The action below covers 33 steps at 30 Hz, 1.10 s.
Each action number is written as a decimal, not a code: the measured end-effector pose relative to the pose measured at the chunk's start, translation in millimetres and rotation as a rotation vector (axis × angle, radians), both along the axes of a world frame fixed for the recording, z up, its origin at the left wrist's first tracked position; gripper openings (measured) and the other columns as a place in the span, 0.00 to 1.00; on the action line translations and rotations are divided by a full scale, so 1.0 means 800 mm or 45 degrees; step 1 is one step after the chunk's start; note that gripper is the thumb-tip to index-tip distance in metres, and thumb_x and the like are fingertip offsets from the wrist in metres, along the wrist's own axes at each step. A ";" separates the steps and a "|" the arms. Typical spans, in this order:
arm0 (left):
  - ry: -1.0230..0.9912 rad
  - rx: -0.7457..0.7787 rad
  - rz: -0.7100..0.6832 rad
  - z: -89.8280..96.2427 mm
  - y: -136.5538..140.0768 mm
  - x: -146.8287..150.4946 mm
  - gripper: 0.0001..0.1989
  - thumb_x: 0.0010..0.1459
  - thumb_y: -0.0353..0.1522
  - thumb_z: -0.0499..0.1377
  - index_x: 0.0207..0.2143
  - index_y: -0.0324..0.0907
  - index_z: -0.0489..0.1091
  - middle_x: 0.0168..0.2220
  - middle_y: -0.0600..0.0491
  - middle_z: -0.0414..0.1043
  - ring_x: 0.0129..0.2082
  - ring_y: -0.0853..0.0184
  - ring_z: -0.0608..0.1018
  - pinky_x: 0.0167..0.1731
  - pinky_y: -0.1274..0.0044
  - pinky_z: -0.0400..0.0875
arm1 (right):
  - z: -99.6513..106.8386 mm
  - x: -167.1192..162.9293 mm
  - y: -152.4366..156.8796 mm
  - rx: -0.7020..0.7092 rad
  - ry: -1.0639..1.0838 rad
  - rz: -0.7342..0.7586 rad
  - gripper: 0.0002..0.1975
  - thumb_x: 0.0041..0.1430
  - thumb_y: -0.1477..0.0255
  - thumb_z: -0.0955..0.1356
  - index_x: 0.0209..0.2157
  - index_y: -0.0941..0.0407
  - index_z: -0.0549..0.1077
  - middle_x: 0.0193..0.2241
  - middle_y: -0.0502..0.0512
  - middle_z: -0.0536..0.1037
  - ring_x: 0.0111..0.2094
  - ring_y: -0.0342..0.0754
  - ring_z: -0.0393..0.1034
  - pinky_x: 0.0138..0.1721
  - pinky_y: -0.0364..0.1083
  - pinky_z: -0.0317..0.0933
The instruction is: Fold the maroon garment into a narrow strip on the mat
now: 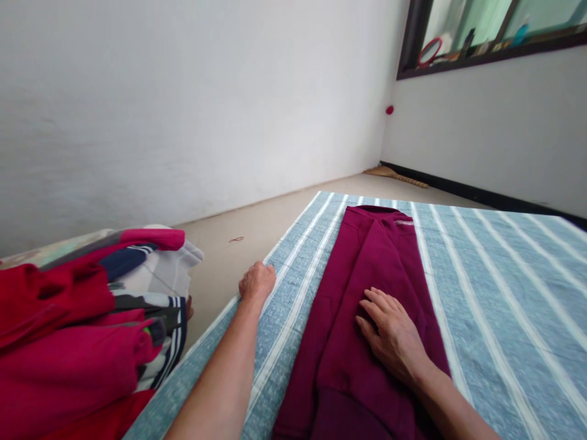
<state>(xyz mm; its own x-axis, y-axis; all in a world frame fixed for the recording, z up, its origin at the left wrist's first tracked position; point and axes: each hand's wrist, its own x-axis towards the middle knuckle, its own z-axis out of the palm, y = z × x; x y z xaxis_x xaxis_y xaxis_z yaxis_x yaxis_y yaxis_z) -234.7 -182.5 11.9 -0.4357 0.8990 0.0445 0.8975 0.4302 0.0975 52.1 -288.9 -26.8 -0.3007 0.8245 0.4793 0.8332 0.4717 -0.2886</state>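
Observation:
A maroon sweatshirt [353, 293] lies folded lengthwise, its neck opening at the far end and a sleeve laid along the top. Resting palm down on this sweatshirt is my right hand [389, 330], open, with the fingers stretched out and slightly apart. My left hand [257, 281] is curled closed near the left edge of the blue, white-striped cloth [499, 293], left of the sweatshirt. Its fingers are turned under, so whatever they may hold is hidden.
A heap of red, pink, navy and grey clothes [77, 360] sits at the left. Beyond the striped cloth are the floor [215, 263], a straw broom [397, 176] in the corner, white walls [206, 104] and a dark-framed window [408, 61].

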 end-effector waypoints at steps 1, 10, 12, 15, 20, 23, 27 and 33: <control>0.001 0.000 -0.001 0.000 0.000 0.000 0.21 0.60 0.37 0.44 0.43 0.33 0.69 0.42 0.36 0.73 0.44 0.51 0.75 0.39 0.67 0.68 | 0.000 0.000 0.000 0.000 0.000 -0.002 0.13 0.60 0.70 0.62 0.43 0.57 0.72 0.50 0.61 0.70 0.54 0.57 0.61 0.52 0.58 0.58; 0.015 0.007 -0.003 0.001 0.000 -0.002 0.21 0.59 0.37 0.44 0.43 0.33 0.70 0.41 0.36 0.74 0.43 0.51 0.75 0.38 0.67 0.68 | -0.002 -0.002 0.001 0.011 -0.006 -0.011 0.13 0.59 0.71 0.62 0.44 0.57 0.71 0.50 0.60 0.70 0.54 0.56 0.60 0.52 0.57 0.58; 0.018 0.005 -0.002 0.001 0.001 -0.003 0.21 0.60 0.37 0.44 0.43 0.33 0.70 0.41 0.36 0.74 0.43 0.50 0.75 0.38 0.67 0.68 | -0.002 -0.002 0.001 0.008 -0.013 -0.013 0.12 0.60 0.71 0.62 0.44 0.57 0.71 0.50 0.60 0.70 0.54 0.56 0.60 0.53 0.57 0.58; 0.023 -0.001 -0.004 0.001 0.001 -0.003 0.21 0.60 0.37 0.44 0.43 0.33 0.70 0.42 0.36 0.74 0.43 0.50 0.75 0.38 0.67 0.68 | -0.001 -0.003 0.001 0.005 -0.016 -0.011 0.12 0.60 0.71 0.62 0.44 0.57 0.71 0.50 0.60 0.70 0.54 0.57 0.60 0.52 0.58 0.58; 0.028 -0.002 -0.006 0.001 0.001 -0.003 0.21 0.60 0.37 0.43 0.43 0.33 0.70 0.42 0.36 0.74 0.43 0.51 0.76 0.38 0.68 0.68 | 0.001 -0.004 0.000 -0.016 -0.023 -0.023 0.12 0.60 0.71 0.62 0.43 0.57 0.71 0.50 0.61 0.70 0.53 0.57 0.61 0.52 0.58 0.58; 0.030 -0.003 -0.004 0.001 0.000 -0.003 0.21 0.60 0.36 0.43 0.43 0.33 0.70 0.41 0.36 0.74 0.43 0.51 0.76 0.38 0.68 0.68 | 0.002 -0.004 0.000 -0.024 -0.029 -0.030 0.12 0.60 0.71 0.62 0.44 0.57 0.71 0.50 0.60 0.70 0.53 0.57 0.61 0.52 0.58 0.58; 0.034 0.002 -0.010 0.001 0.000 -0.003 0.21 0.60 0.36 0.43 0.43 0.33 0.70 0.41 0.36 0.74 0.43 0.51 0.76 0.38 0.68 0.68 | 0.000 -0.005 0.000 -0.018 -0.029 -0.037 0.12 0.60 0.71 0.62 0.44 0.57 0.71 0.50 0.60 0.70 0.53 0.57 0.61 0.52 0.58 0.58; 0.036 -0.001 -0.013 0.002 -0.001 -0.003 0.21 0.60 0.36 0.43 0.43 0.33 0.70 0.41 0.36 0.74 0.43 0.51 0.75 0.38 0.67 0.68 | 0.000 -0.005 0.000 -0.032 -0.021 -0.031 0.13 0.60 0.71 0.62 0.44 0.57 0.71 0.50 0.60 0.70 0.53 0.58 0.61 0.52 0.59 0.57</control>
<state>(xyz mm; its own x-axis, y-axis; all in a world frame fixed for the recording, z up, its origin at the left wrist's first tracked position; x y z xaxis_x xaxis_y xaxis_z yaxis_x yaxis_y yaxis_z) -237.1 -183.2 13.6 -0.4251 0.9034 0.0557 0.9042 0.4211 0.0714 48.3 -288.6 -26.5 -0.2883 0.8431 0.4539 0.8488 0.4444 -0.2863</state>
